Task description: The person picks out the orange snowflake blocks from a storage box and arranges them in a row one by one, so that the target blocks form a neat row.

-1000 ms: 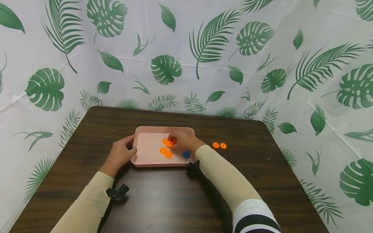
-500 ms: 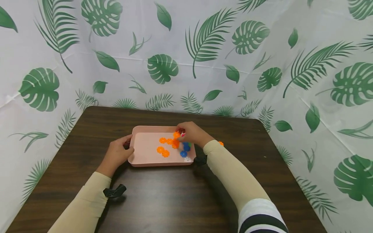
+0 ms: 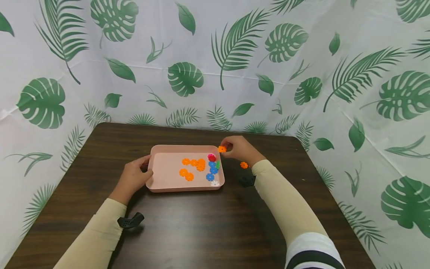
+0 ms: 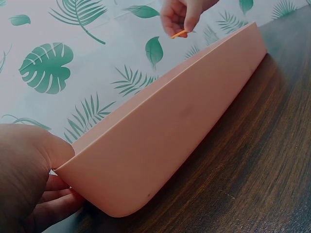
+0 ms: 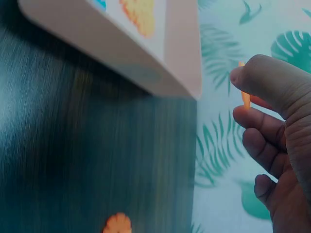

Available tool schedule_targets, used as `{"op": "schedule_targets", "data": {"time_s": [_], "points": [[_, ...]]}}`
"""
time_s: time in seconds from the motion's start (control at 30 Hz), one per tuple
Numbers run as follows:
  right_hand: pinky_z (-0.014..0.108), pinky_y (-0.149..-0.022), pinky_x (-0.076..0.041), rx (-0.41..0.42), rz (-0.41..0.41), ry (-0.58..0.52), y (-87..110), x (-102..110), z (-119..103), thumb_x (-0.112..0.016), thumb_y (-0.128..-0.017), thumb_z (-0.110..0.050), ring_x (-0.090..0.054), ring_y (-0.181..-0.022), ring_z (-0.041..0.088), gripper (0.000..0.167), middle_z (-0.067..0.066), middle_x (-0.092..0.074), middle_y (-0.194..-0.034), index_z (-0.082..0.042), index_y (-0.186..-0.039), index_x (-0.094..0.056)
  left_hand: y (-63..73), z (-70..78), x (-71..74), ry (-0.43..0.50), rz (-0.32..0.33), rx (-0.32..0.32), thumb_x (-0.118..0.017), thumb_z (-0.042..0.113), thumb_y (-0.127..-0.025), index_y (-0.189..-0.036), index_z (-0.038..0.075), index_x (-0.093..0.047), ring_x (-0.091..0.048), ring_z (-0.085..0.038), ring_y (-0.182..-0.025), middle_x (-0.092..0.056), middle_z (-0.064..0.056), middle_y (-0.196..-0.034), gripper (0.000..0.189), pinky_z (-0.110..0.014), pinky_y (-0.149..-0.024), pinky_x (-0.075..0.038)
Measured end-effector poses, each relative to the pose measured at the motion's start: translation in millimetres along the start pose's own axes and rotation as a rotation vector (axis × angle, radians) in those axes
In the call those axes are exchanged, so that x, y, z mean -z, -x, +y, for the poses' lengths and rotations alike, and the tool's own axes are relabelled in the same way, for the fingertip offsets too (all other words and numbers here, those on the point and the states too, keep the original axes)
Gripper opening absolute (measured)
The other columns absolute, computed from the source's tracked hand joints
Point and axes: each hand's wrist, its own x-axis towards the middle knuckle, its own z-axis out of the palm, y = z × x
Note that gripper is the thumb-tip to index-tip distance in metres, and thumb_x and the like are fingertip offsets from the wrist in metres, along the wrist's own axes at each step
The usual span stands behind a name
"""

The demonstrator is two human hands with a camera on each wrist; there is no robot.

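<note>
My left hand (image 3: 134,177) grips the left end of a shallow pink tray (image 3: 164,179), thumb over the rim and fingers beneath, as the left wrist view shows. My right hand (image 3: 242,149) pinches an orange flower-shaped disc (image 3: 221,149) between thumb and fingers, raised just beyond the tray's far right corner. Edge-on, that disc (image 5: 245,92) shows as a thin strip in the right wrist view. Inside the tray lie several orange discs (image 3: 189,176), several blue discs (image 3: 209,177), a white disc (image 3: 215,183), a red disc (image 3: 212,158) and a partly covered green disc (image 3: 217,164).
Another orange disc (image 3: 244,164) lies on the dark wooden table (image 3: 181,231), right of the tray and beside my right wrist. A leaf-patterned cloth (image 3: 235,45) hangs behind and beside the table.
My right hand has moved from over the tray's orange discs to beyond its right corner, now holding an orange disc. Red, blue and green discs are uncovered. My left hand keeps its grip.
</note>
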Motion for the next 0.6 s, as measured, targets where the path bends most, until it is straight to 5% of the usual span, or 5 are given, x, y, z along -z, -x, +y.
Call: {"op": "schedule_targets", "data": {"time_s": [0.6], "points": [[0.045, -0.088, -0.056, -0.135, 0.075, -0.038, 48.3, 35.1, 79.1, -0.078, -0.090, -0.018, -0.061, -0.098, 0.027, 0.030, 0.008, -0.069, -0.111, -0.010, -0.119, -0.072, 0.6, 2.6, -1.5, -0.004, -0.020, 0.016, -0.064, 0.012, -0.091, -0.150, -0.003, -0.050, -0.063, -0.041, -0.115, -0.067, -0.027, -0.127, 0.062, -0.058, -0.104, -0.050]]}}
